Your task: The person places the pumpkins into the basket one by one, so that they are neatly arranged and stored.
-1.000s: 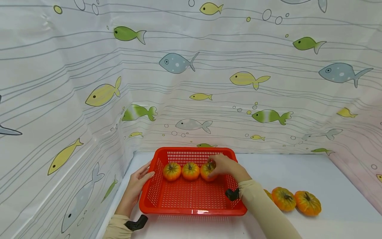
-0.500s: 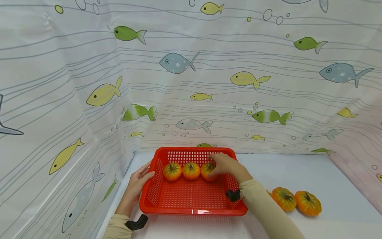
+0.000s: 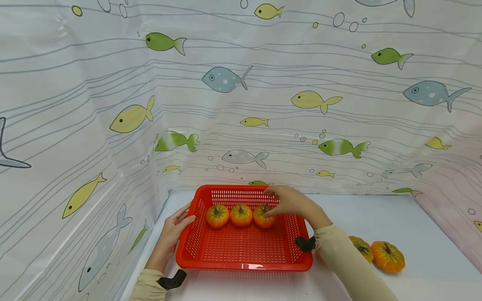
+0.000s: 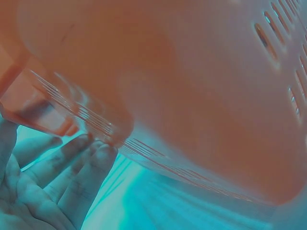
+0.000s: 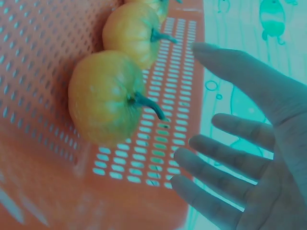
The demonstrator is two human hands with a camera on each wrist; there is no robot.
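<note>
In the head view, three small orange pumpkins stand in a row along the back of a red perforated basket: a left one, a middle one and a right one. My right hand is over the basket's right rim, beside the right pumpkin. The right wrist view shows its fingers spread and apart from the pumpkin's stem, with nothing held. My left hand rests at the basket's left side, its fingers nearly straight against the outer wall.
More orange pumpkins lie on the white table to the right of the basket, some partly hidden behind the right sleeve. A fish-patterned sheet hangs close behind and along the left.
My right hand has lifted off the right pumpkin and moved right and slightly up, its fingers opening. The pumpkin stays in the basket. My left hand and the basket have barely moved.
</note>
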